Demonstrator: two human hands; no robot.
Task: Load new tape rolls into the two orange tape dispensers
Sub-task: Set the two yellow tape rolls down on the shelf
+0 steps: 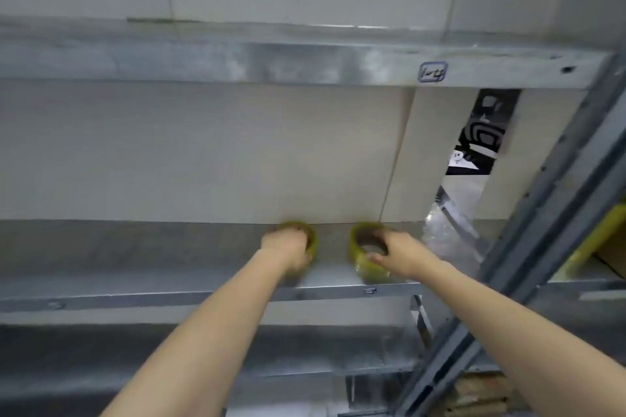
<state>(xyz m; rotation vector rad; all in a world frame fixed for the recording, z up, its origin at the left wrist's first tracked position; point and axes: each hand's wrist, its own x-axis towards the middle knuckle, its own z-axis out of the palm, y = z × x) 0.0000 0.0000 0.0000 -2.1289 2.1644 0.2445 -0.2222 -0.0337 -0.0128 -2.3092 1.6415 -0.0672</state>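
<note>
Both arms reach forward onto the middle metal shelf (135,257), one hand per roll. Left hand (292,249) sits curled over the left tape roll (311,234), fingers wrapped down on its top and front; only the roll's yellowish right rim shows past the knuckles. Right hand (401,256) holds the right tape roll (358,256): thumb on the near outer wall, fingers over the top rim toward the brown core. Frame is motion-blurred, so exact finger placement can't be read. Both rolls lie flat, core up, side by side but apart, near the white back panel (203,152), the right one slightly nearer the shelf's front lip. The right roll looks tall; can't tell if it's one roll or two stacked. Crumpled clear plastic film (447,237) lies just right of the right hand. The upper shelf beam (237,61) carries a small handwritten label (432,71). A grey-blue upright post (548,213) runs diagonally at right, with something yellow (601,240) past it.
</note>
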